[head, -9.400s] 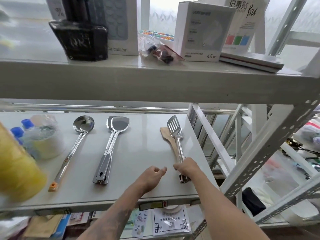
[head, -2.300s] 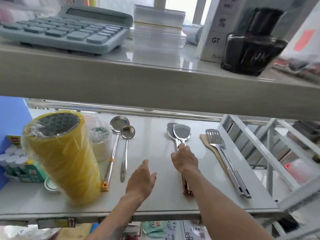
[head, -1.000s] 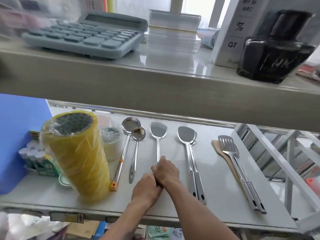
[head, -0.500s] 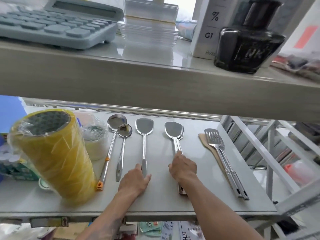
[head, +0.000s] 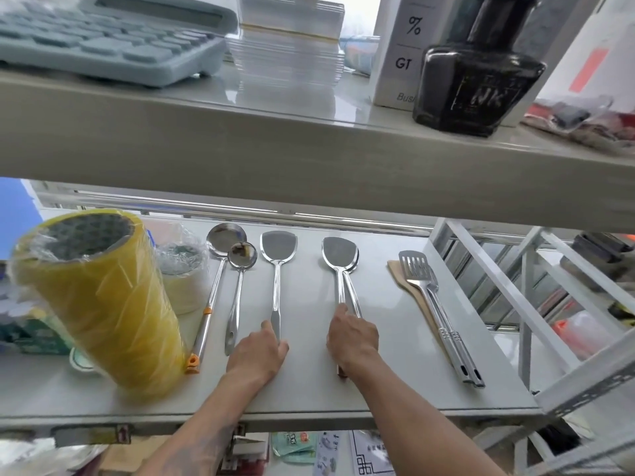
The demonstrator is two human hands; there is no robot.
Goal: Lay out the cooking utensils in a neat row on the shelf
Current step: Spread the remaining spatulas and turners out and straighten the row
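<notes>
Steel utensils lie side by side on the lower shelf (head: 309, 389), handles toward me. From the left: a large ladle (head: 215, 286) with an orange tip, a small ladle (head: 239, 283), a single turner (head: 276, 266), a stacked pair of turners (head: 340, 262), and a slotted turner (head: 424, 283) on top of a wooden spatula (head: 398, 274). My left hand (head: 257, 353) lies palm down over the end of the single turner's handle. My right hand (head: 354, 338) is closed over the handles of the stacked pair, hiding their lower part.
A tall yellow tape roll stack (head: 99, 304) and a wrapped white tape roll (head: 182, 280) stand at the shelf's left. The upper shelf (head: 309, 149) overhangs close above, carrying a calculator (head: 103, 39) and a black ink bottle (head: 477, 73). Rack struts (head: 498, 286) border the right.
My right hand left the single turner's handle and moved right onto the stacked pair. My left hand stayed at the single turner's handle end. The utensils have hardly shifted.
</notes>
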